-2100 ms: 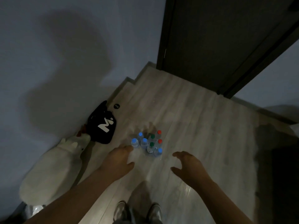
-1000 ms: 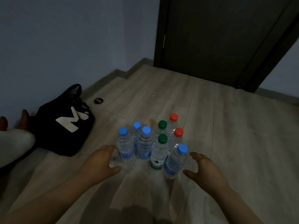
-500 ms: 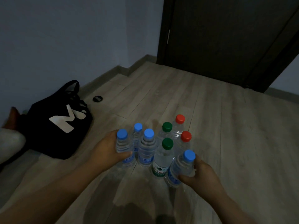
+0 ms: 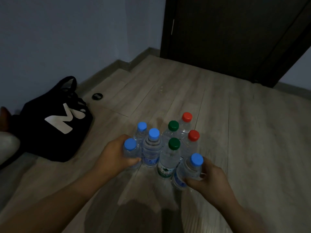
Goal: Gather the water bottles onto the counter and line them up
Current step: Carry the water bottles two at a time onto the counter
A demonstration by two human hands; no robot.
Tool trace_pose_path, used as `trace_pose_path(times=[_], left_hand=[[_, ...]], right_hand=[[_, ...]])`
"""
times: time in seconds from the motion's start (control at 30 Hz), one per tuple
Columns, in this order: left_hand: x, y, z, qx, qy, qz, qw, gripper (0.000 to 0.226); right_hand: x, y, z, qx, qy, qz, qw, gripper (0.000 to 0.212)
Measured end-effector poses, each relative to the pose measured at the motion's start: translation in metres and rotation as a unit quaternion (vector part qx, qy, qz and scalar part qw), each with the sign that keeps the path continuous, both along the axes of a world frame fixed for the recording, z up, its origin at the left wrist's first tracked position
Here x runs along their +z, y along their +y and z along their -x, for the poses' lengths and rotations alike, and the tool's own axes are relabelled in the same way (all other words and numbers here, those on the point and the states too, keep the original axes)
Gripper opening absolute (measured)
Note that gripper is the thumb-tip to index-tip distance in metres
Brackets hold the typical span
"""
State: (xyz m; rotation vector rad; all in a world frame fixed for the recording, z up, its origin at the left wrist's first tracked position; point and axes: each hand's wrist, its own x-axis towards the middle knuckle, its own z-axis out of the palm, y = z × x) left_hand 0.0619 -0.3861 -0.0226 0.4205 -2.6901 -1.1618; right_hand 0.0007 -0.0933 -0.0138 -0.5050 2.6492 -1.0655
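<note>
Nearest me, I have the right hand (image 4: 210, 180) curled round the near blue-capped bottle (image 4: 186, 172), which leans to the left just above the wooden floor (image 4: 252, 132); I cannot tell whether its base touches. A little further on, the left hand (image 4: 114, 157) grips the left blue-capped bottle (image 4: 133, 153) from its left side, thumb across the front. Past my hands six more bottles stand upright on the floor in a tight cluster: a green-capped bottle (image 4: 166, 162) beside a ribbed blue-capped bottle (image 4: 151, 152), then a far blue-capped bottle (image 4: 140, 133), a far green-capped bottle (image 4: 173, 125) and two red-capped bottles (image 4: 193, 135). Left of the cluster sits a black bag (image 4: 55, 125) with a white M. Beyond it a small black ring (image 4: 97, 96) lies on the floor, and a dark door (image 4: 227, 36) stands at the back.
</note>
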Motion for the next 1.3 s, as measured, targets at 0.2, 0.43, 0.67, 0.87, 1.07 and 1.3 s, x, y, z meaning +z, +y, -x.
trace_pose_path(times=[0.2,0.43,0.67,0.87,1.07,1.3], left_hand=[[0.017,0.007,-0.023,-0.034,0.008,-0.013,0.999,0.034],[0.062,0.015,-0.041,-0.074,0.001,-0.046,0.996,0.027],[0.156,0.016,-0.057,-0.041,-0.060,-0.072,0.995,0.037],[0.283,0.026,-0.070,-0.026,-0.093,-0.073,0.993,0.038],[0.465,0.038,-0.095,-0.010,-0.092,-0.090,0.992,0.041],[0.657,0.042,-0.122,0.012,-0.094,-0.081,0.992,0.035]], right_hand=[[0.019,-0.002,-0.015,0.002,-0.006,0.036,0.999,0.055],[0.054,-0.010,-0.023,0.007,-0.017,0.059,0.998,0.047],[0.147,-0.022,-0.030,0.000,-0.072,0.067,0.995,0.047],[0.273,-0.027,-0.047,0.012,-0.100,0.075,0.992,0.052],[0.449,-0.028,-0.071,0.019,-0.084,0.075,0.993,0.054],[0.644,-0.028,-0.091,0.038,-0.062,0.095,0.993,0.049]])
